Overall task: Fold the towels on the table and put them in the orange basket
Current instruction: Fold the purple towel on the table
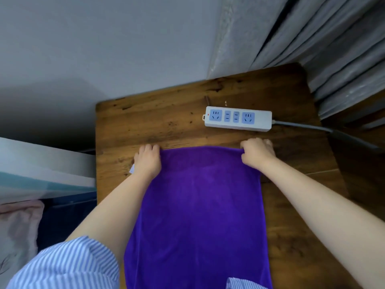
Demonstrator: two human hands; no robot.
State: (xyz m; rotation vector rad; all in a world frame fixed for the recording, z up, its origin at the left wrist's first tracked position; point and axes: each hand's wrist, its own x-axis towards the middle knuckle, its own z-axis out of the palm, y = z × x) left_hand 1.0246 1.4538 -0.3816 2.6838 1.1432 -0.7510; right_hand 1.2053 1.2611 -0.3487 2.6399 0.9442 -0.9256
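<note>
On the brown counter (145, 122), a purple towel (198, 205), far corners pinched in left hand (148, 161) and right hand (256, 152). Near the white power strip (237, 120): easy to bump. One loose grip, crooked fold. No orange basket in sight.

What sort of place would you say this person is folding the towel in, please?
Probably a home room, perhaps a bedroom: a small wooden table against a plain wall, grey curtains beside it, and a power strip lying on top.
</note>
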